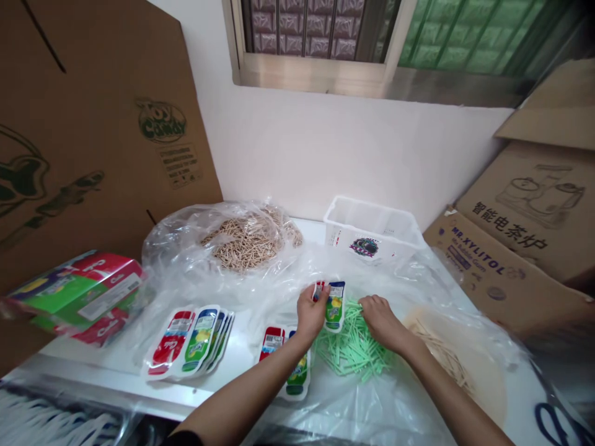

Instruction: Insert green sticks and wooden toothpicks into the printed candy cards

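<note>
My left hand point(311, 314) is closed on a candy pack point(335, 306), a white-rimmed tray with red and green-and-blue labels, held tilted up. Right beside it lies a heap of light green plastic sticks point(356, 350) on clear plastic film. Over the heap's upper right edge is my right hand point(382, 319), its fingers curled together at the sticks; whatever is between the fingertips is hidden. Another candy pack point(272, 339) lies on the table, partly covered by my left forearm. Further left, several similar packs point(201, 341) lie in an overlapping stack.
A clear bag of brown sticks point(246, 244) lies towards the wall, near a white plastic basket point(372, 229). Pale sticks point(441, 353) sit at right, with scissors point(551, 421) at the corner. Red-green packaging point(88, 291) and a tall carton point(102, 124) stand left; cardboard boxes point(506, 272) stand right.
</note>
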Available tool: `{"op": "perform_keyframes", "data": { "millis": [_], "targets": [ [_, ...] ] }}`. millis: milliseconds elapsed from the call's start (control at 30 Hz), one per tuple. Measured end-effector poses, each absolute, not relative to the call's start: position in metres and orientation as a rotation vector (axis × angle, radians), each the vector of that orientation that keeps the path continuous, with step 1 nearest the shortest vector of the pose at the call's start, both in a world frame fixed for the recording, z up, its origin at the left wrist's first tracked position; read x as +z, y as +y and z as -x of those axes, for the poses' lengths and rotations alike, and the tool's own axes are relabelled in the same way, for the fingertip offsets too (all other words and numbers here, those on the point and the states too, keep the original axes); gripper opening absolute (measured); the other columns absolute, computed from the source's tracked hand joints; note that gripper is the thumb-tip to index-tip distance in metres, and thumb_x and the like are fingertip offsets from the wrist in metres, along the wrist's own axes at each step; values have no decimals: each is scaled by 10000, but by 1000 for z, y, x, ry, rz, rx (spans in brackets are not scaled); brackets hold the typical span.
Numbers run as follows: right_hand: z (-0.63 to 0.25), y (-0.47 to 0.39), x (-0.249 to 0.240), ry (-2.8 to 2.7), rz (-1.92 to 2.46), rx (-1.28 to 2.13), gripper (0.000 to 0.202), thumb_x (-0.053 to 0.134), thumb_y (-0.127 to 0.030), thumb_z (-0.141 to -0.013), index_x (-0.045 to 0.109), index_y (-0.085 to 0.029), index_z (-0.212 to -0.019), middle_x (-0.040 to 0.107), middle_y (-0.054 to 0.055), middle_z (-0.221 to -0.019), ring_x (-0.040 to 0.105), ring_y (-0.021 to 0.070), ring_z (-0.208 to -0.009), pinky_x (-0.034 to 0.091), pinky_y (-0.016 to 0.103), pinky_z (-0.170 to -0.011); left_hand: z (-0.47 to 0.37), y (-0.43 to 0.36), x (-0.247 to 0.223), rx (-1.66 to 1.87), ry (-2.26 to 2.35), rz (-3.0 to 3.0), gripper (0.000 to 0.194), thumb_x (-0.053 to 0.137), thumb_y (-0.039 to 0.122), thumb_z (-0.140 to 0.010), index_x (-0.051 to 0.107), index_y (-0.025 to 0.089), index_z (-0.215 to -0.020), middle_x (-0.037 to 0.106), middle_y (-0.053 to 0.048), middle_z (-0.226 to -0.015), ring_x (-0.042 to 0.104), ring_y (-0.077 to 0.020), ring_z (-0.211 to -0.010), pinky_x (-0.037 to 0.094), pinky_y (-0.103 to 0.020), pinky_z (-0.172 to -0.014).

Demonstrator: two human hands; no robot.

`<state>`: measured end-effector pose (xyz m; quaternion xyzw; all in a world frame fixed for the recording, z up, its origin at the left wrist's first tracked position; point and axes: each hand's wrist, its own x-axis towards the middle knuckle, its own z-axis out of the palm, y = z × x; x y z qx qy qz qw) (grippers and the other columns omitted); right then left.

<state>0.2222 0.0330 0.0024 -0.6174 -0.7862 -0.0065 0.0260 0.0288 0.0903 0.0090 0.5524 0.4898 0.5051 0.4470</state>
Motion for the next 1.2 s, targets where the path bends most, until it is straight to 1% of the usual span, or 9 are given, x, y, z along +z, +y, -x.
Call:
{"op": "perform_keyframes", "data": {
  "millis": [133, 367, 567, 667, 733, 867, 1000, 1100, 1200],
  "targets": [
    [-227, 30, 8, -2345, 1957, -5, 180, 351, -121, -872, 523, -132, -923, 561, 103, -901, 470, 217, -870, 310, 315, -783, -42, 99, 5, 1309, 1260, -1335, 294, 532, 429, -790, 561, 183, -631, 545, 13, -610, 506, -141, -644, 390, -214, -612],
    [-228, 25, 8, -2224, 1965, 138, 169, 318, -190, -925, 483, -160, -913, 568, 90, -908, 507, 187, -856, 351, 268, -745, -64, 117, -14, 1351, 1305, -1129, 298, 552, 387, -746, 556, 157, -557, 528, 20, -494, 508, -137, -532, 359, -213, -505],
    [-208, 27, 7, -2230, 1827, 280, 154, 377, -73, -838, 507, -156, -843, 575, 98, -870, 488, 222, -855, 318, 345, -820, -104, 105, -8, 1385, 1185, -1001, 269, 586, 351, -725, 680, 118, -819, 689, -44, -725, 609, -183, -697, 453, -253, -640],
    [-201, 29, 7, -2140, 1751, 383, 198, 382, -9, -765, 518, -152, -782, 571, 112, -844, 480, 233, -866, 293, 385, -860, -116, 99, -4, 1391, 1118, -976, 267, 614, 352, -713, 700, 124, -823, 706, -58, -765, 624, -190, -728, 463, -270, -690],
    [-200, 31, 6, -2037, 1694, 484, 171, 415, -21, -736, 516, -156, -762, 570, 102, -811, 489, 226, -829, 315, 379, -838, -117, 99, -3, 1397, 1088, -956, 265, 630, 362, -703, 706, 125, -794, 706, -58, -750, 623, -186, -707, 463, -267, -680],
    [-207, 37, 5, -1687, 1562, 695, 46, 452, -190, -807, 489, -189, -779, 550, 30, -723, 504, 184, -694, 389, 326, -711, -109, 107, -5, 1422, 1078, -901, 260, 672, 376, -667, 703, 127, -731, 686, -29, -670, 599, -164, -638, 445, -243, -628],
    [-201, 45, 3, -1190, 1398, 795, 254, 321, -427, -894, 403, -225, -763, 483, -25, -662, 508, 150, -629, 443, 312, -654, -105, 103, -8, 1465, 1115, -774, 288, 681, 409, -649, 651, 123, -650, 608, 12, -553, 547, -136, -567, 399, -213, -548],
    [-179, 47, -1, -886, 1243, 835, 317, 372, -530, -853, 399, -228, -759, 505, -21, -697, 542, 146, -662, 474, 318, -679, -112, 90, -8, 1447, 1089, -676, 373, 645, 496, -668, 574, 137, -595, 525, 35, -472, 494, -108, -481, 365, -201, -483],
    [-156, 43, -3, -698, 1130, 858, 353, 453, -572, -807, 452, -221, -771, 532, -18, -709, 563, 141, -695, 482, 325, -740, -121, 79, -5, 1416, 1033, -596, 444, 581, 591, -693, 496, 163, -614, 444, 67, -432, 430, -82, -412, 343, -190, -438]
  ]
}}
